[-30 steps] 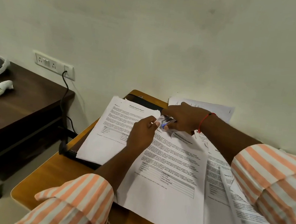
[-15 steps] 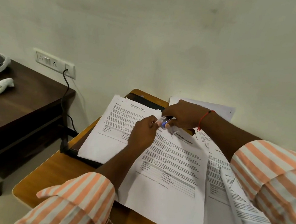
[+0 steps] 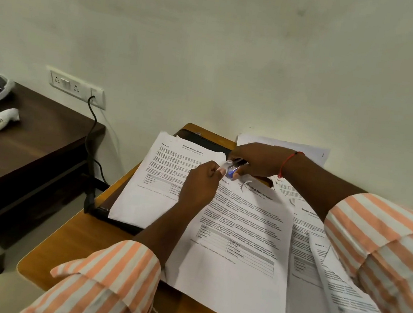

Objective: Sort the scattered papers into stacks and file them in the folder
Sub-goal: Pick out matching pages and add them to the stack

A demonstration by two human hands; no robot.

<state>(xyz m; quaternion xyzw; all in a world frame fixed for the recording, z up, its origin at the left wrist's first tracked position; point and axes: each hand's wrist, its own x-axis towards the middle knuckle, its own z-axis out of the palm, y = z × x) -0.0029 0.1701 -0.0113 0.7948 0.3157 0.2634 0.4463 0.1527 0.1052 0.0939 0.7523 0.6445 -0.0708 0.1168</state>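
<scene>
Several flat white printed sheets [image 3: 241,242] overlapped on glossy wooden surface [image 3: 67,245], one laid over black folder [image 3: 203,140]; sheet corner pinched by left hand [image 3: 200,182]; small blue-and-clear plastic tool [image 3: 232,169] gripped by right hand [image 3: 260,160].

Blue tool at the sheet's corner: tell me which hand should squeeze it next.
Right, probably. The right hand grips the blue tool over the top sheet's corner; the left hand pinches that corner beside it, steadying the paper.
</scene>
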